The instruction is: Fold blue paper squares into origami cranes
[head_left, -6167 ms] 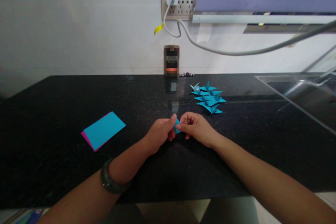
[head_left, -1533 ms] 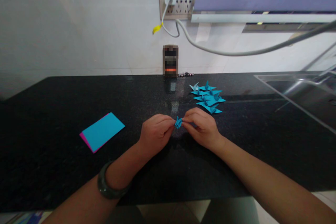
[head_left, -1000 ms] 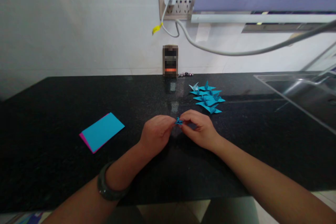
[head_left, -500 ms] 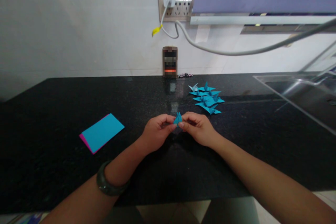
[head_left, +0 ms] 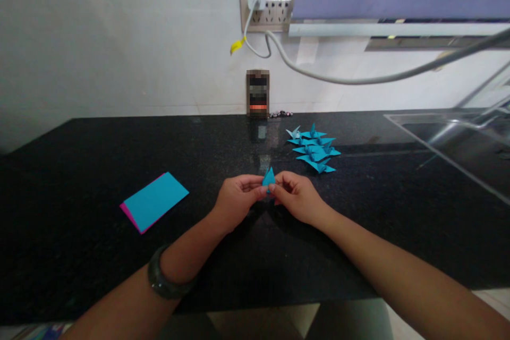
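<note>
Both hands meet just above the black counter (head_left: 79,170) at its middle. My left hand (head_left: 235,204) and my right hand (head_left: 297,199) each pinch a small folded piece of blue paper (head_left: 269,177), whose pointed tip sticks up between the fingertips. A dark bangle sits on my left wrist. Behind my right hand lies a cluster of several finished blue folded paper figures (head_left: 313,147).
A stack of flat sheets, blue on top and pink beneath (head_left: 154,201), lies at the left. A small box (head_left: 257,93) stands against the white wall under a socket strip (head_left: 265,9) with a grey cable. A steel sink (head_left: 458,138) fills the right end.
The blue paper was crumpled small between my fingertips a second ago; now a pointed tip stands up. Both hands have shifted slightly toward me.
</note>
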Demonstrator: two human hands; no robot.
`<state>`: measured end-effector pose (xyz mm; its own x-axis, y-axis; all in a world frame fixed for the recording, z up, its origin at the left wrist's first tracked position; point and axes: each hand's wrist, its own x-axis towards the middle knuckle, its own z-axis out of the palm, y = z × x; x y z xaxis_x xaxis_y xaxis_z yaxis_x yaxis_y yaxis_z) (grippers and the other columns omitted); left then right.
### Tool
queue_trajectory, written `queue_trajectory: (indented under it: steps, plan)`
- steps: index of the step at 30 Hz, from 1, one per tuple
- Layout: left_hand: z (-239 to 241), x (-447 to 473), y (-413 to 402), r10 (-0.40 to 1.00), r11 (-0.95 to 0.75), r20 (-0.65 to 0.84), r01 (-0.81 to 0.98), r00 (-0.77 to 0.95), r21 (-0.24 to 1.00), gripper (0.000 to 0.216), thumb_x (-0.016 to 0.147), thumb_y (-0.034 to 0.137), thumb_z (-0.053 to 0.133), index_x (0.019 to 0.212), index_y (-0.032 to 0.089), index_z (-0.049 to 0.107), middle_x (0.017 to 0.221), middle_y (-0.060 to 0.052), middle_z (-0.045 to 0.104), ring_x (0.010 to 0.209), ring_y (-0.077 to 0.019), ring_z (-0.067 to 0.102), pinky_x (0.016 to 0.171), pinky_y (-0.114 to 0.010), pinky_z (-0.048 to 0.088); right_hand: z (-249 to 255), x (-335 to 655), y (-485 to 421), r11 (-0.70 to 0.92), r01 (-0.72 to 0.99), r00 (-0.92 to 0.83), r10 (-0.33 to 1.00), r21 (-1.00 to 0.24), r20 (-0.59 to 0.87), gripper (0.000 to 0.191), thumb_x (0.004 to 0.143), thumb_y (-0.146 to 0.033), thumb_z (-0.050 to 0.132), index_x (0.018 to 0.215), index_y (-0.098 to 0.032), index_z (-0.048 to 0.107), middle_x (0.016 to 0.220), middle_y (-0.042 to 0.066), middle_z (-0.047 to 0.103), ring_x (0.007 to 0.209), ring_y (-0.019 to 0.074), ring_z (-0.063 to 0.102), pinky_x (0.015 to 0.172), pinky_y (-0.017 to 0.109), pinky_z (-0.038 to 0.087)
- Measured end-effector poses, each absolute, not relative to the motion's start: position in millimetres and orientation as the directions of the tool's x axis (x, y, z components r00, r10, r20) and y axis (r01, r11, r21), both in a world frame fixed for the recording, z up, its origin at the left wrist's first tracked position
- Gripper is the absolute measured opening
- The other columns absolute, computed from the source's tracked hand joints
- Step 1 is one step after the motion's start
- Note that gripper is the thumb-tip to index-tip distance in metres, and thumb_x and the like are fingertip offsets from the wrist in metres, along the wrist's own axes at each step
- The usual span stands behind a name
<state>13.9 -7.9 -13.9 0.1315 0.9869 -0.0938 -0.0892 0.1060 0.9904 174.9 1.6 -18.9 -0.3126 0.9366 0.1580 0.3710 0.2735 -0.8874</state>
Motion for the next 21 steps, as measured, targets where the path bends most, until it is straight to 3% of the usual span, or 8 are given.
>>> queue_trajectory:
  steps: [2,8,13,21]
  plan:
    - [-13.3,14.6,-8.7,0.985,0.119,-0.108,-0.078,0.135,0.99,0.021,0.06,0.023,0.074,0.076,0.012,0.067,0.068,-0.002,0.07,0.061,-0.0123,0.063,0.062,-0.025,0.051,-20.5,172.8,0.7,0.206,0.353,-0.287,0.952,-0.913,0.104,0.016,0.077,-0.029,0.055,0.068,-0.016,0.052,0.054,-0.003,0.054,0.046,0.0093,0.052,0.044,0.02,0.037]
    - [-9.6,17.3,-9.8,0.992,0.098,-0.097,-0.007,0.081,0.995,0.015,0.06,0.024,0.074,0.067,0.014,0.066,0.059,-0.001,0.068,0.054,-0.0125,0.061,0.055,-0.025,0.051,-19.0,168.1,-1.9,0.126,0.311,-0.241,0.969,-0.942,0.05,0.019,0.073,-0.026,0.058,0.06,-0.017,0.048,0.049,-0.004,0.052,0.041,0.0074,0.049,0.039,0.017,0.034]
    - [-4.7,14.7,-11.3,0.997,0.033,-0.034,0.016,0.073,0.999,0.01,0.062,0.022,0.071,0.061,0.014,0.064,0.053,0.001,0.064,0.05,-0.0107,0.058,0.051,-0.022,0.049,-13.1,166.8,-3.3,0.069,0.155,-0.327,0.945,-0.986,0.014,0.02,0.074,-0.031,0.058,0.064,-0.016,0.049,0.054,-0.003,0.055,0.042,0.0062,0.05,0.041,0.017,0.038]
    - [-7.1,13.7,-12.1,0.988,0.008,-0.001,-0.047,0.153,0.999,0.016,0.065,0.026,0.071,0.065,0.014,0.061,0.058,0.002,0.064,0.054,-0.0097,0.058,0.055,-0.022,0.048,-13.5,172.3,-3.2,0.264,0.2,-0.363,0.914,-0.944,0.179,0.026,0.082,-0.035,0.05,0.064,-0.016,0.051,0.053,-0.003,0.05,0.046,0.0071,0.045,0.046,0.02,0.037]
